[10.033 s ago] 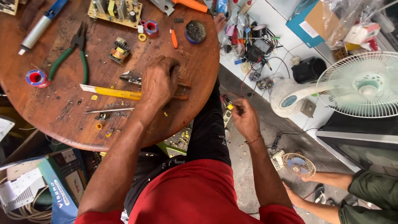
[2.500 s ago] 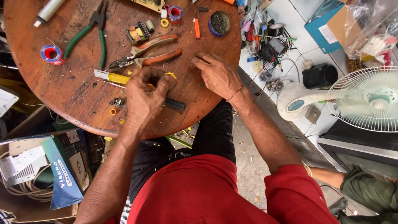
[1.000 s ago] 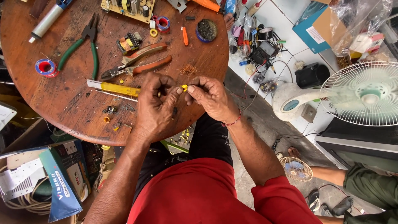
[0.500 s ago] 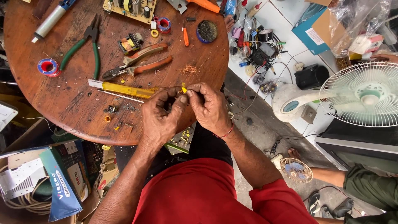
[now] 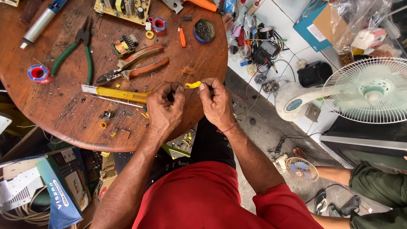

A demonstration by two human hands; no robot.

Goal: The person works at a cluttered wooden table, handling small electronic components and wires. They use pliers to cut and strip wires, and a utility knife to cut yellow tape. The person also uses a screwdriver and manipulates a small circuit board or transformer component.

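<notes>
Two hands meet over the near edge of the round wooden table, the landmark for everything else. Left hand is curled shut, fingers pinching something small and dark that can't be made out; right hand has thumb and forefinger closed on a small yellow piece, which sits between both hands just above the table edge. Just beyond the hands lies a tuft of bare copper strands. Left of the hands on the tabletop: a yellow utility knife, orange-handled pliers, green-handled pliers, a red tape roll near the left rim. At the far side: a circuit board, a small round tin holding dark residue, contents otherwise unclear, and a small orange piece beside it. Small yellow scraps dot the wood near the left hand. Right of the table on the floor, a tangle of wires and small tools spreads on a white tiled strip, a white fan stands farther right, a small fan guard lies below it. Under the table's left rim, a blue cardboard box, with a coil of pale cable just beside it. Another person's green-sleeved arm shows far right.
</notes>
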